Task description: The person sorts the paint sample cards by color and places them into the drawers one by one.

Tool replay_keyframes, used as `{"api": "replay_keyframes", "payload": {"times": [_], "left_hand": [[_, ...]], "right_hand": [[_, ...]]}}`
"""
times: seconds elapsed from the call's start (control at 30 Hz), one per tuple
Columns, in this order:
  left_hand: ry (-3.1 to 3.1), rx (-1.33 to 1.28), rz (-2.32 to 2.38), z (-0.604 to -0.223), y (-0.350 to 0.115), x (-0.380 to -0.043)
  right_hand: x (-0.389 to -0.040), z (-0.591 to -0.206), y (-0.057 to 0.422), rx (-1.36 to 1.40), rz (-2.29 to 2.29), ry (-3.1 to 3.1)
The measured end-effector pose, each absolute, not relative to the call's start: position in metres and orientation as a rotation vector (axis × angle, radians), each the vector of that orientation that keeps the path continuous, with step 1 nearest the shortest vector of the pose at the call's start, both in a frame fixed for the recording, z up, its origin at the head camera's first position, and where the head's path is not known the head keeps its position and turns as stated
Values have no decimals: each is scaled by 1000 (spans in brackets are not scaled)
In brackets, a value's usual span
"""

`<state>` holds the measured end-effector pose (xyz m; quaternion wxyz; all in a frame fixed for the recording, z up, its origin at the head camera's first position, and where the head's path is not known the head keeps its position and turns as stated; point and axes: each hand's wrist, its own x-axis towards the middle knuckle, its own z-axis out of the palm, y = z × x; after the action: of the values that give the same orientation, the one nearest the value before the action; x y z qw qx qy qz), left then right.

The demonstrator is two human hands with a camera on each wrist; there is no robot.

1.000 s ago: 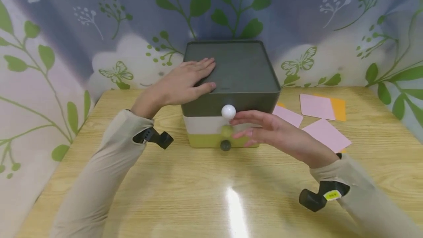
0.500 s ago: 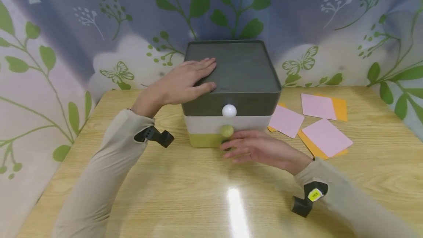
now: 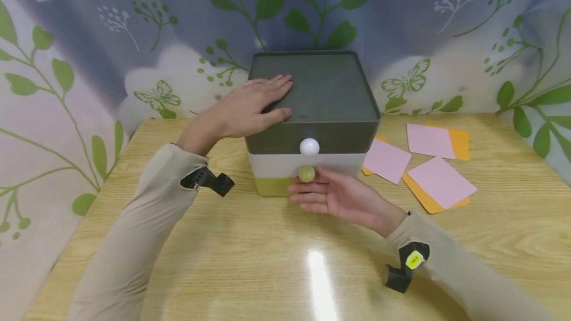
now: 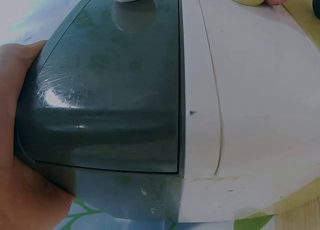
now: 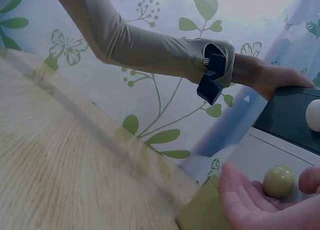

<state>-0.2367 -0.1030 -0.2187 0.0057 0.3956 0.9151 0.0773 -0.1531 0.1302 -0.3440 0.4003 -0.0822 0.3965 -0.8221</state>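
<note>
A small box of stacked drawers stands on the table, with a dark top tier, a white middle tier and a yellow-green bottom tier. All its drawers look closed. My left hand rests flat on the left of the dark top. My right hand is at the front, its fingers loosely extended around and under the green knob of the white drawer. In the right wrist view, thumb and fingers lie on either side of that green knob, not closed on it. Above is a white knob; the dark knob is mostly hidden.
Pink cards and orange cards lie in overlapping groups to the right of the box. A leaf-printed curtain hangs behind the wooden table.
My right hand has moved from beside the white knob down to the dark knob, then slightly up and left to the green knob. My left hand has stayed on the box top.
</note>
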Motion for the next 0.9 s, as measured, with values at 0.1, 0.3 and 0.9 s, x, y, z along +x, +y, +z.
{"api": "replay_keyframes", "payload": {"times": [0.1, 0.3, 0.9], "left_hand": [[2866, 1237, 242, -219, -103, -237], [2870, 1239, 249, -219, -103, -237], [2862, 1246, 251, -218, -104, -237]], "right_hand": [[-153, -345, 127, -132, -2122, 956], [-151, -347, 123, -55, -2169, 942], [-119, -352, 126, -135, -2125, 923]]}}
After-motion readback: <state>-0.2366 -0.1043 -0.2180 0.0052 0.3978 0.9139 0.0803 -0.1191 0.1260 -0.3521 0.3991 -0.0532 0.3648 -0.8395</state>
